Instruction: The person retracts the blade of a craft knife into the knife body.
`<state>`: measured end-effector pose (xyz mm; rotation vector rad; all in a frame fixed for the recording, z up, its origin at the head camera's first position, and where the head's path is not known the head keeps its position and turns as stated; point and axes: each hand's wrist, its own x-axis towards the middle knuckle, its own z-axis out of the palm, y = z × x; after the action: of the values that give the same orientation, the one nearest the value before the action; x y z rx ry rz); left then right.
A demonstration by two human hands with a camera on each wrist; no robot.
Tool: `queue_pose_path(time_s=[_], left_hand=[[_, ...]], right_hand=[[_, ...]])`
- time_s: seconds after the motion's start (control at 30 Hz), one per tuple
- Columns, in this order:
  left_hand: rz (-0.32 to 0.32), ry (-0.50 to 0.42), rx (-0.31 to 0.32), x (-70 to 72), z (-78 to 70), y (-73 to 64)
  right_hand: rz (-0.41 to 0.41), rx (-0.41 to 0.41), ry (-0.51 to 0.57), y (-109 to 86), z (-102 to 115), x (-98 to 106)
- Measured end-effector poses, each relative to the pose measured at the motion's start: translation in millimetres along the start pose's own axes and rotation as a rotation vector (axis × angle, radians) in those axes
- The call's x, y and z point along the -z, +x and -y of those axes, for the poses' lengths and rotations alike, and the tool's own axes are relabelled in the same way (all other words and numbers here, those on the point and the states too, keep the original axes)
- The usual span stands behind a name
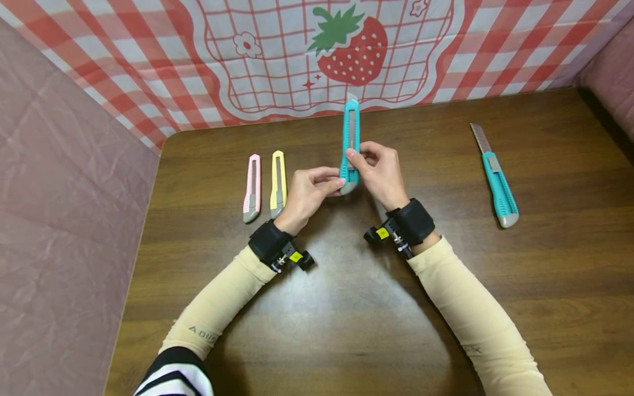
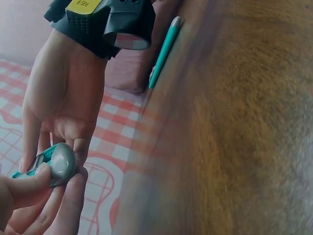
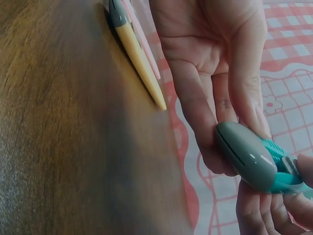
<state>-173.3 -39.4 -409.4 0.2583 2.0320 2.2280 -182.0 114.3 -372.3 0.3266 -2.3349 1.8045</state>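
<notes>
A teal box cutter with a grey end cap stands nearly upright between both hands, a short bit of blade showing at its top. Thumb and fingers of my left hand pinch its lower end beside the cap. My right hand grips it from the other side, the thumb lying on the front at the slider. Left of the hands lie a pink box cutter and a yellow box cutter, side by side with no blade showing. The left hand partly overlaps the yellow one's lower end.
To the right, a second teal box cutter lies on the wooden table with a long stretch of blade out, pointing away. A red-and-white checked cloth with a strawberry print hangs behind the table's far edge.
</notes>
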Motion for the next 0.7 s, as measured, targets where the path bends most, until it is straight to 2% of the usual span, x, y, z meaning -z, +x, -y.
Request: queue_pose_path(time_s=[0.17,0.3,0.43,0.57,0.7], left_hand=[[0.019,-0.005,-0.019,1.0,1.9,0.6],[0.015,-0.008,-0.014,1.2,-0.2,0.4],[0.007,0.006,-0.01,-0.6,-9.9,-3.0],[-0.004,0.035,-0.008,-3.6,-22.1,-8.2],[-0.001,0.042,-0.009,-5.6,-25.6,-10.0]], right_hand=[[-0.001,0.028,-0.003,-1.9,8.2,0.4],[-0.009,0.021,0.0,2.4,-6.6,0.2],[-0.017,0.0,-0.036,5.4,-20.5,-0.5],[-0.016,0.003,-0.046,5.3,-23.1,-1.2],[-0.017,0.009,-0.051,5.0,-23.2,-1.6]])
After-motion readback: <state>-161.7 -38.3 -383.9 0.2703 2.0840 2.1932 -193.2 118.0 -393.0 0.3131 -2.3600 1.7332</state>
